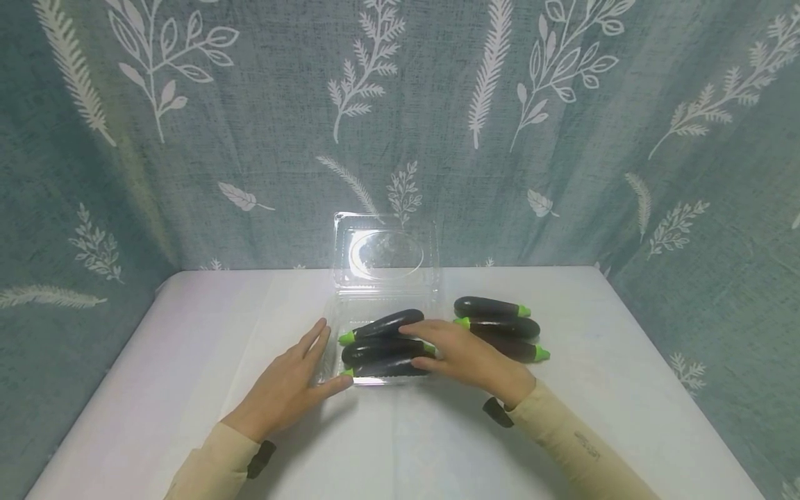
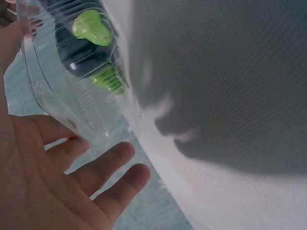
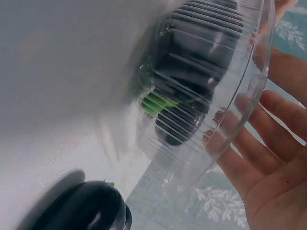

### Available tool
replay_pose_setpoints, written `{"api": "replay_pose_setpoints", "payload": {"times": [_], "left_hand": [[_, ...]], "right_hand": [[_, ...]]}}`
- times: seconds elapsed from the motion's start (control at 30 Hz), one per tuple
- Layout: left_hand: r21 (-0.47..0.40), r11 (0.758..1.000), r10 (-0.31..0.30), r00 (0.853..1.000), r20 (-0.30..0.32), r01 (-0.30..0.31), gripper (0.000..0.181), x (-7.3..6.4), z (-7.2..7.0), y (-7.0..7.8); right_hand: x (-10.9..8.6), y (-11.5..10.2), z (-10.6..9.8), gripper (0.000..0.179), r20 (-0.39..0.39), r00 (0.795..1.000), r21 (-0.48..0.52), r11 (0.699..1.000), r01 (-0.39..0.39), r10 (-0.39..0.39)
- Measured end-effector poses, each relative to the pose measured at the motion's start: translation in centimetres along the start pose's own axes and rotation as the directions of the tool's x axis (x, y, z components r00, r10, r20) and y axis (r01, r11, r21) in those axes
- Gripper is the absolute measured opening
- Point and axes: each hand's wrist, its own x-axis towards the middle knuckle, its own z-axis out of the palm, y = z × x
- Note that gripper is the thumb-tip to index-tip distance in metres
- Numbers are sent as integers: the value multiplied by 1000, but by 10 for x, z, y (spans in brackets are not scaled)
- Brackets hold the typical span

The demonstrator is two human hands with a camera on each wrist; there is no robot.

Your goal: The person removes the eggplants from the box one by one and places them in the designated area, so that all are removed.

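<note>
A clear plastic clamshell container [image 1: 375, 304] lies on the table with its lid [image 1: 387, 271] raised at the back. Inside are three dark eggplants with green caps: a rear one [image 1: 389, 323], a middle one [image 1: 371, 352] and a front one [image 1: 387, 366]. At the container's left side is my left hand [image 1: 282, 390], fingers extended, the thumb near the front corner. My right hand [image 1: 469, 355] reaches over the right rim, its fingertips above the eggplants' right ends. In the right wrist view its fingers [image 3: 261, 124] are loosely extended; whether they touch an eggplant is unclear.
Right of the container lie three more eggplants: a back one [image 1: 487, 306], a middle one [image 1: 506, 327] and a front one [image 1: 515, 348] partly behind my right hand. A white cloth covers the table [image 1: 206, 333]. Patterned curtains [image 1: 281, 139] hang behind and at both sides.
</note>
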Motion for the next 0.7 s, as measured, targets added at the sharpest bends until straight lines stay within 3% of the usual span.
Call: {"api": "replay_pose_setpoints", "payload": {"times": [0.33, 0.7], "left_hand": [[13, 1000, 5, 1000, -6, -5, 97, 0, 1, -1], [0, 1000, 0, 1000, 2, 0, 98, 1, 1, -1]], "right_hand": [[8, -6, 6, 46, 130, 991, -60, 998, -7, 14], [13, -2, 12, 46, 190, 981, -89, 996, -11, 28]]}}
